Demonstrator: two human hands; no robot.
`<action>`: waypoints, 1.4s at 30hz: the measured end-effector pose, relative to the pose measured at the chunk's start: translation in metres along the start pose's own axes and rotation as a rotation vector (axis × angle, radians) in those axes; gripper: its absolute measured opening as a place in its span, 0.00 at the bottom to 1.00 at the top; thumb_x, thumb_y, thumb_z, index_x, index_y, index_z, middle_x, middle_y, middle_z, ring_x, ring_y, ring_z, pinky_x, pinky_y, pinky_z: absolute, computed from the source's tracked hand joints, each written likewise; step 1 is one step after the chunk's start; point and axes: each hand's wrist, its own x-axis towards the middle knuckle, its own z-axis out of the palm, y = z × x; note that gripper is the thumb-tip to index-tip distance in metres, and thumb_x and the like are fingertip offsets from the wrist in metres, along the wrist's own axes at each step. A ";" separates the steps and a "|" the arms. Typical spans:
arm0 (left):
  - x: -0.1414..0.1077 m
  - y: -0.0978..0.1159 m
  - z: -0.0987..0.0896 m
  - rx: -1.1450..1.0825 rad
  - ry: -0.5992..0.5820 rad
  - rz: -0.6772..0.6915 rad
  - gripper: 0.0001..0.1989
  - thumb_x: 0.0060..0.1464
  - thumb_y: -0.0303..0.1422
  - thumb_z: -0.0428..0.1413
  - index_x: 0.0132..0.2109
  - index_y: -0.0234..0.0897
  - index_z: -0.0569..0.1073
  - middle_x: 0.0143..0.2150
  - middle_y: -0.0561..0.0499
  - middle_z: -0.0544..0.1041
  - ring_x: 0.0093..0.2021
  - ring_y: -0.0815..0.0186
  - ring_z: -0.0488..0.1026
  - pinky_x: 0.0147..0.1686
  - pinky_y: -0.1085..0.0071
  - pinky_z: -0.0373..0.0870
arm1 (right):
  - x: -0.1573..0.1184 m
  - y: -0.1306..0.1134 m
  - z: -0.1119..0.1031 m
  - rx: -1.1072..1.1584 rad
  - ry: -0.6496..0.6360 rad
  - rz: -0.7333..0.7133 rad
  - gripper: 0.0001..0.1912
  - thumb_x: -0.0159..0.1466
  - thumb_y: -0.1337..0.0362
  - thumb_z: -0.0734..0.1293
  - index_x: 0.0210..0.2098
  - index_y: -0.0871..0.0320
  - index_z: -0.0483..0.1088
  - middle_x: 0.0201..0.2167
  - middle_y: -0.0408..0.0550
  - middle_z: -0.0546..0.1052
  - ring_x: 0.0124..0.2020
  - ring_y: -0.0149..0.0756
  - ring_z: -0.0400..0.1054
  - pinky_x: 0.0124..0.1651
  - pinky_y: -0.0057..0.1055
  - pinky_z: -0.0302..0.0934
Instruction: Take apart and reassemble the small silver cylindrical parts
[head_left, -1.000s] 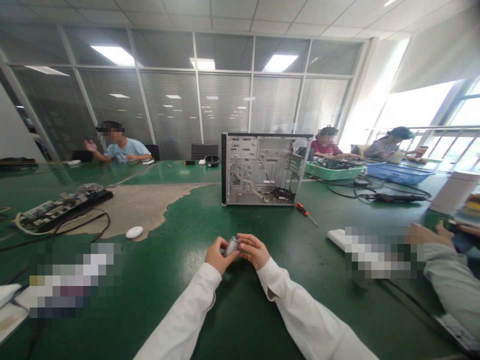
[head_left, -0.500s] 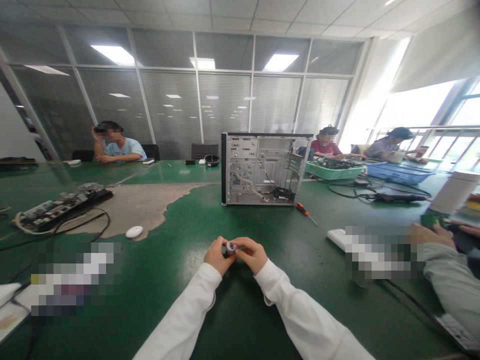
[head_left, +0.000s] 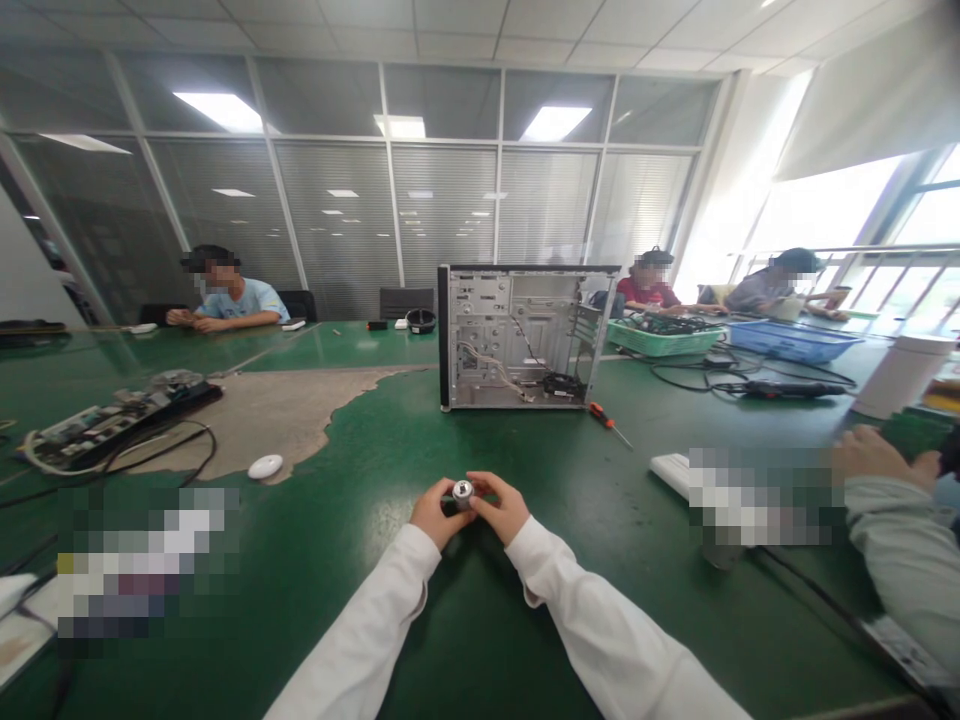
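Between my two hands is a small silver cylindrical part, its round end facing up with a dark spot in the centre. The fingers of my left hand are closed around its left side. On the other side, my right hand grips it with thumb and fingertips. Both hands are just above the green table; whether they rest on it I cannot tell. Beyond them stands an open computer case with cables inside. An orange-handled screwdriver lies by the case's right corner.
At left are a circuit assembly with black cables and a white oval object. A power strip and a co-worker's hand are at right. Green and blue baskets stand farther back.
The silver part's top has turned slightly in my fingers, and its dark centre shows more plainly. At right, the co-worker's hand has shifted; the person at far left has lowered an arm.
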 end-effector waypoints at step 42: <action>0.000 -0.008 -0.001 -0.167 -0.071 0.014 0.31 0.33 0.29 0.59 0.48 0.37 0.58 0.36 0.50 0.70 0.36 0.65 0.68 0.35 0.70 0.63 | -0.005 -0.008 0.001 -0.191 -0.004 -0.174 0.13 0.50 0.65 0.61 0.37 0.54 0.66 0.32 0.44 0.67 0.25 0.25 0.60 0.28 0.24 0.57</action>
